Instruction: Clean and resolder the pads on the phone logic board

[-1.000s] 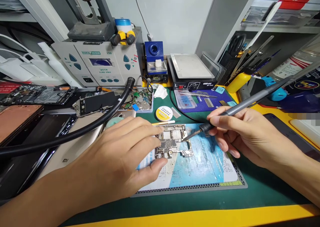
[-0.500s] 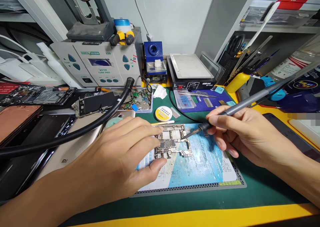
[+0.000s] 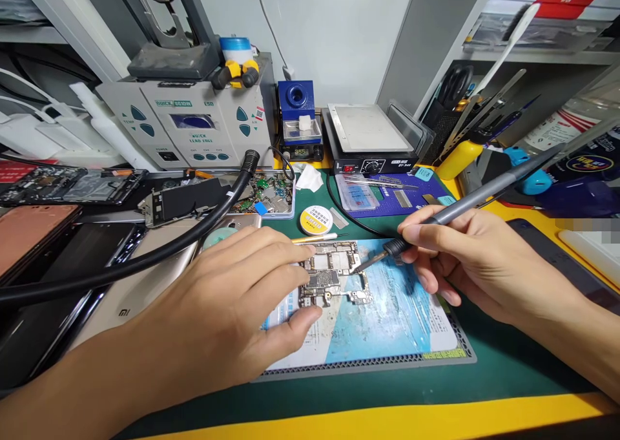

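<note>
A phone circuit board (image 3: 336, 275) lies on a blue and white work mat (image 3: 387, 317). My left hand (image 3: 232, 304) pinches the board's left edge between fingertips and thumb, holding it flat. My right hand (image 3: 465, 259) grips a grey soldering iron (image 3: 484, 194) like a pen. The iron's tip touches the board's right edge.
A hot-air station (image 3: 194, 126), a blue soldering stand (image 3: 300, 120) and a hot plate (image 3: 371, 136) line the back. A black hose (image 3: 145, 259) crosses the left side over several phones (image 3: 58, 246). A solder tin (image 3: 316, 220) sits behind the board. Tools stand at the right.
The iron's tip shifted slightly along the board's right edge. Both hands otherwise stay in place.
</note>
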{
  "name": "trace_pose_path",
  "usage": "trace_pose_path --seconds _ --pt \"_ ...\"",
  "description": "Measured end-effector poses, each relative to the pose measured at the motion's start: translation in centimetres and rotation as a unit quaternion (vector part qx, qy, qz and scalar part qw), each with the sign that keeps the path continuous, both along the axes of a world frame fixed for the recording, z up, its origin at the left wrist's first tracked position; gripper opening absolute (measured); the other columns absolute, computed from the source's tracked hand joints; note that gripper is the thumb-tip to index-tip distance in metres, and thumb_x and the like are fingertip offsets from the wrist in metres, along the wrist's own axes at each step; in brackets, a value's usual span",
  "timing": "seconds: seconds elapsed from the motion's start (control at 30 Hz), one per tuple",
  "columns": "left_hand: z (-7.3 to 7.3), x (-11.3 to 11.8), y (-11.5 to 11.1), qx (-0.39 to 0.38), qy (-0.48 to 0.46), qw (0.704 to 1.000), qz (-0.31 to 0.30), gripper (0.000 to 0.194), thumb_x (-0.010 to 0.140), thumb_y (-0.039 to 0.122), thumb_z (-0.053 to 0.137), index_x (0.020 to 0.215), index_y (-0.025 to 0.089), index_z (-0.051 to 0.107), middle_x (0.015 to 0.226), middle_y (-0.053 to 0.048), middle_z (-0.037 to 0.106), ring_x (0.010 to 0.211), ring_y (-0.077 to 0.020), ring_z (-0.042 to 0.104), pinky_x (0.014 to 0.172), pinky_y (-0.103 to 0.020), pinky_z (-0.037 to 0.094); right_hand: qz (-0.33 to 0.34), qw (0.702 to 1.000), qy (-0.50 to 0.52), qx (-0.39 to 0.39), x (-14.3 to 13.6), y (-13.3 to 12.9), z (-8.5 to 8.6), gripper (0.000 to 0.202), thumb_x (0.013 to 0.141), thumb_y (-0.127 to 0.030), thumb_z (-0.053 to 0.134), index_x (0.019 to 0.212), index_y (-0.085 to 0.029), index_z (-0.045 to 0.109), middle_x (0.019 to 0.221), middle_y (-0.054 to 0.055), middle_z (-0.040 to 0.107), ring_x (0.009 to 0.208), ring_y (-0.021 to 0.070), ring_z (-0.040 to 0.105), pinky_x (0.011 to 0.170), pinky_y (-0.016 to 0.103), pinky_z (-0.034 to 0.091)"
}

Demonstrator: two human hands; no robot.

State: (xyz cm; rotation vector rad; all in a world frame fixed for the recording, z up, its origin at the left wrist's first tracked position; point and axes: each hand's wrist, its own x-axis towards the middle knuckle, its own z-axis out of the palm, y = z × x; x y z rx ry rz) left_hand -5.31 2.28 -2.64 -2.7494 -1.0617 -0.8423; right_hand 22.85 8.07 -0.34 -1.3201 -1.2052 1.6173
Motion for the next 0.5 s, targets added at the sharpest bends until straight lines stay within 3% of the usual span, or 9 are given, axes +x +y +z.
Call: trace_pose_path --seconds 0.37,0.5 --pt "0.19 -0.06 -0.15 -0.008 -0.001 1.0 -0.008 0.014 0.091 0.022 0.073 0.102 0.018 0.066 0.121 -0.008 0.076 0.109 -0.0254 0.069 0.109 -0.048 0.047 -0.011 1.0 -0.008 -0.008 -0.23 -0.15 0.37 0.022 0.062 -0.027 0.091 0.066 -0.017 0.072 0.055 0.002 0.069 0.032 0.013 0.057 0.024 0.016 0.039" --pt "0.2 -0.15 -0.25 -0.003 -0.001 1.0 -0.006 0.015 0.091 0.023 0.073 0.103 0.018 0.066 0.121 -0.008 0.076 0.108 -0.0252 0.069 0.107 -0.048 0.048 -0.008 1.0 -0.007 0.0 -0.23 -0.09 0.27 0.025 0.064 -0.033 0.092 0.068 -0.017 0.073 0.055 0.003 0.07 0.03 0.013 0.054 0.024 0.018 0.039"
